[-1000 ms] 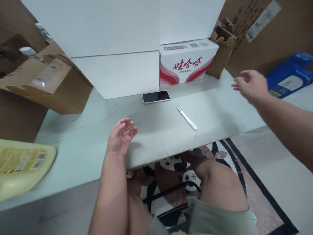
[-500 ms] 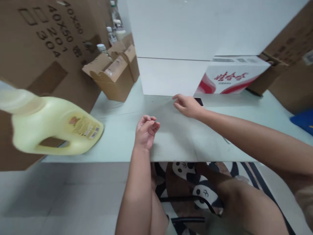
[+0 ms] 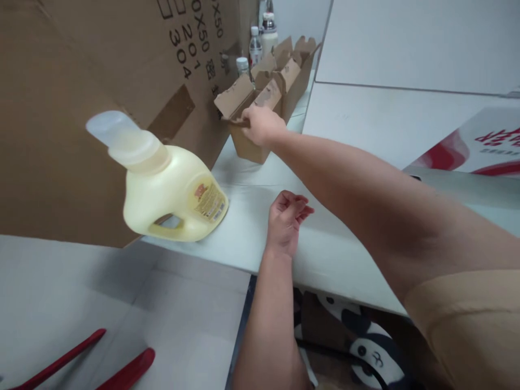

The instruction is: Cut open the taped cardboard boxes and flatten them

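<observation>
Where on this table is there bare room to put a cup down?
There is bare tabletop between the yellow jug and the left hand, and another patch between that hand and the right forearm. The back corner is crowded: bottles and cardboard cartons stand together, with the right hand at the nearest carton's rim.

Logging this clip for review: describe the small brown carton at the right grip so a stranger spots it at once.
Start at the huge printed cardboard, upper left. Beside it on the pale table, the small brown carton stands in front of a similar one. Of the two, it is the nearer, with the right grip at its rim.
</observation>
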`<state>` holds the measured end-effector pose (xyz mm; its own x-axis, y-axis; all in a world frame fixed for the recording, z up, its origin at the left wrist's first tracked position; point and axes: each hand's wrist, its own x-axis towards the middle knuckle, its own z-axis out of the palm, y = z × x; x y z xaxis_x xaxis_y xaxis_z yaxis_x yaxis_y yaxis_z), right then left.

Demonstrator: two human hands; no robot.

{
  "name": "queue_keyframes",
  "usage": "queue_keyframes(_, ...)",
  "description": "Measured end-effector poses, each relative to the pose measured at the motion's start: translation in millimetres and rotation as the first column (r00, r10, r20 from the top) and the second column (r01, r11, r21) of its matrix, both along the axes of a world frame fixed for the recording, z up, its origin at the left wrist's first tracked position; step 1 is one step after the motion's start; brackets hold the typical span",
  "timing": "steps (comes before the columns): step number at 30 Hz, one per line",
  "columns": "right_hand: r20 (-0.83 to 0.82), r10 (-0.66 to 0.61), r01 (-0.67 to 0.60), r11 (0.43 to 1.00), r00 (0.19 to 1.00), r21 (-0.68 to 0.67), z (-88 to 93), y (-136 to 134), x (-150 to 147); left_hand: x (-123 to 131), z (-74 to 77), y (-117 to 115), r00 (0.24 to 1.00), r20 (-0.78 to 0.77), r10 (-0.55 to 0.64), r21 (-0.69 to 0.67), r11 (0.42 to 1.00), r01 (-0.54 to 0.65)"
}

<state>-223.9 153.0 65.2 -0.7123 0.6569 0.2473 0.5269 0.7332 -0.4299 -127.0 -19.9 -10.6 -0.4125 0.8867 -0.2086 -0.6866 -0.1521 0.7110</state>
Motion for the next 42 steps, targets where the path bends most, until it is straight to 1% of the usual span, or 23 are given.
queue_keyframes(3, -0.036, -0.027, 0.028, 1.000, 0.999, 0.006, -5.8, -1, 10, -2, 0.3, -1, 0.995, -0.041, 0.086, -0.020, 0.996, -0.087)
queue_keyframes(5, -0.035, -0.038, 0.040, 0.998, 0.999, 0.040, -6.9, -6, 30, -3, -1.1, -3, 0.970, -0.101, 0.222, -0.022, 0.974, -0.225)
queue_keyframes(6, -0.034, -0.034, 0.037, 0.997, 0.999, 0.064, -6.3, -9, 44, -4, -3.1, -4, 0.937, -0.151, 0.314, -0.015, 0.947, -0.320)
queue_keyframes(7, -0.036, -0.021, 0.024, 0.996, 0.999, 0.087, -5.0, -14, 62, -5, -6.0, -6, 0.883, -0.219, 0.416, -0.002, 0.904, -0.427)
queue_keyframes(8, -0.042, 0.001, 0.003, 0.995, 0.999, 0.104, -3.0, -20, 82, -8, -9.6, -9, 0.803, -0.300, 0.515, 0.021, 0.845, -0.534)
queue_keyframes(10, -0.080, 0.058, -0.050, 0.994, 0.995, 0.099, 2.7, -36, 135, -15, -17.5, -14, 0.579, -0.469, 0.667, 0.098, 0.691, -0.717)
queue_keyframes(11, -0.105, 0.070, -0.062, 0.995, 0.992, 0.073, 6.0, -46, 165, -18, -20.7, -17, 0.475, -0.530, 0.703, 0.139, 0.625, -0.769)
queue_keyframes(12, -0.133, 0.080, -0.074, 0.996, 0.988, 0.052, 9.2, -58, 199, -22, -22.7, -19, 0.411, -0.557, 0.721, 0.170, 0.584, -0.794)
queue_keyframes(13, -0.146, 0.109, -0.107, 0.994, 0.983, 0.026, 12.0, -70, 233, -24, -23.0, -20, 0.389, -0.563, 0.729, 0.182, 0.568, -0.803)
queue_keyframes(14, -0.173, 0.129, -0.128, 0.992, 0.976, 0.016, 14.0, -83, 268, -25, -21.4, -20, 0.403, -0.552, 0.730, 0.173, 0.573, -0.801)
queue_keyframes(15, -0.208, 0.152, -0.149, 0.988, 0.966, 0.030, 14.8, -96, 302, -24, -18.0, -19, 0.456, -0.521, 0.721, 0.161, 0.608, -0.777)
queue_keyframes(17, -0.210, 0.217, -0.225, 0.974, 0.953, -0.013, 12.2, -119, 360, -16, -7.7, -14, 0.635, -0.424, 0.646, 0.155, 0.742, -0.652)
queue_keyframes(19, -0.203, 0.206, -0.220, 0.974, 0.957, -0.048, 4.0, -139, 400, -2, 3.1, -8, 0.805, -0.344, 0.484, 0.188, 0.875, -0.446)
queue_keyframes(21, -0.205, 0.107, -0.126, 0.988, 0.973, -0.085, -7.6, -151, 421, 16, 10.2, -1, 0.878, -0.343, 0.334, 0.232, 0.936, -0.266)
queue_keyframes(23, -0.229, -0.033, 0.009, 0.994, 0.973, -0.107, -20.2, -155, 429, 33, 12.3, 5, 0.885, -0.389, 0.256, 0.269, 0.950, -0.157)
queue_keyframes(25, -0.280, -0.172, 0.150, 0.984, 0.944, -0.098, -33.0, -152, 431, 47, 11.0, 10, 0.875, -0.434, 0.216, 0.296, 0.951, -0.088)
queue_keyframes(28, -0.393, -0.361, 0.370, 0.927, 0.846, -0.056, -53.5, -141, 438, 65, 6.9, 18, 0.849, -0.509, 0.144, 0.278, 0.961, 0.004)
queue_keyframes(30, -0.487, -0.439, 0.457, 0.885, 0.755, -0.089, -67.5, -135, 445, 75, 3.4, 23, 0.813, -0.572, 0.107, 0.249, 0.967, 0.048)
queue_keyframes(31, -0.533, -0.457, 0.463, 0.876, 0.712, -0.134, -73.9, -133, 448, 79, 1.5, 26, 0.794, -0.600, 0.100, 0.236, 0.970, 0.056)
queue_keyframes(33, -0.599, -0.467, 0.397, 0.881, 0.651, -0.257, -83.9, -131, 453, 87, -2.6, 30, 0.760, -0.641, 0.107, 0.216, 0.975, 0.045)
queue_keyframes(36, -0.605, -0.468, 0.264, 0.878, 0.644, -0.399, -89.3, -133, 456, 95, -7.7, 36, 0.717, -0.679, 0.155, 0.217, 0.976, -0.006)
queue_keyframes(38, -0.598, -0.449, 0.224, 0.883, 0.664, -0.413, -87.7, -134, 459, 99, -9.1, 38, 0.692, -0.701, 0.173, 0.213, 0.977, -0.029)
queue_keyframes(42, -0.639, -0.339, 0.141, 0.929, 0.691, -0.341, -83.5, -136, 465, 104, -5.4, 38, 0.656, -0.734, 0.179, 0.173, 0.982, -0.075)
